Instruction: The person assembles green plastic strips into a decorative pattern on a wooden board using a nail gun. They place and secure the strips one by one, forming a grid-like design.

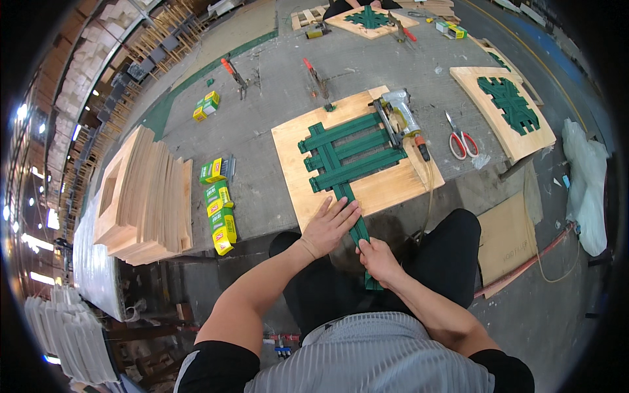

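Before me lies a square wooden frame with an opening in its middle. Three dark green webbing straps run across it side by side. A crossing green strap weaves through them near the left and hangs over the near edge toward my lap. My left hand rests flat on this strap at the frame's near edge, fingers outstretched. Just below, my right hand grips the strap's free length between thumb and curled fingers. A pneumatic staple gun lies on the frame's right side, over the strap ends.
Red-handled scissors lie right of the frame. To the left are yellow-green staple boxes and a stack of wooden frames. Clamps stand beyond; a finished webbed frame is at right. Another person's hands show far across.
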`<state>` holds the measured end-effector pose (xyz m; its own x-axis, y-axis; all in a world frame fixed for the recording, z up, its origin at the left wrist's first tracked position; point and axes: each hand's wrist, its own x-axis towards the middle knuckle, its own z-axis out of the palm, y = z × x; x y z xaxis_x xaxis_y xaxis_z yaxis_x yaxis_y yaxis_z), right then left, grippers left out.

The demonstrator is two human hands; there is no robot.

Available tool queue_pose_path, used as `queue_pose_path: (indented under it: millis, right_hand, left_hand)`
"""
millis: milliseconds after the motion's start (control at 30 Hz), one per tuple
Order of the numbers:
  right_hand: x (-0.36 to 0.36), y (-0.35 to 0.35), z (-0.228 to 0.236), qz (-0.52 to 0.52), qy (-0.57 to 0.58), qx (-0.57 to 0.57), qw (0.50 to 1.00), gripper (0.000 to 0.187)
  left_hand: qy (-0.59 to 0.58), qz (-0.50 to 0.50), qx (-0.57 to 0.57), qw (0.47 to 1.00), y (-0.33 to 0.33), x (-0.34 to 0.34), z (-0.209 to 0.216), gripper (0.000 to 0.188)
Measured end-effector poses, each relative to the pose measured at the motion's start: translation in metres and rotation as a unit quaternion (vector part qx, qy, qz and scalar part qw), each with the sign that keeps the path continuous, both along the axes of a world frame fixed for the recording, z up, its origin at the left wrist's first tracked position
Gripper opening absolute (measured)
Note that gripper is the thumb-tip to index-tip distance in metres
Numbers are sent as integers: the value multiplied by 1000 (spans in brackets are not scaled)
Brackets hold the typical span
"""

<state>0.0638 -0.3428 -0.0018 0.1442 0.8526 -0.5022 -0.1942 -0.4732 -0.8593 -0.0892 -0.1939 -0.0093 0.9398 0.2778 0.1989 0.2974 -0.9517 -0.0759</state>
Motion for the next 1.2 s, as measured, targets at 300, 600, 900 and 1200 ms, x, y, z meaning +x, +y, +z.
queue_pose_path:
  millis: [300,600,900,1200]
  right_hand:
    - [5,-1,-36,50,-73,26,996,35]
    - [21,34,-102,135,-281,135,940,44]
    - [26,73,-89,265,-310,28,913,43]
    - [25,76,-96,243,-266,29,932,37]
  left_hand:
    - [-23,-9,-30,999,1,-2,0,76]
    - [-99,-93,-153,979,-20,-12,17,68]
    - [-135,313,-410,846,-57,-1,-35,35]
    - [-196,254,-438,840,-27,20,-76,46]
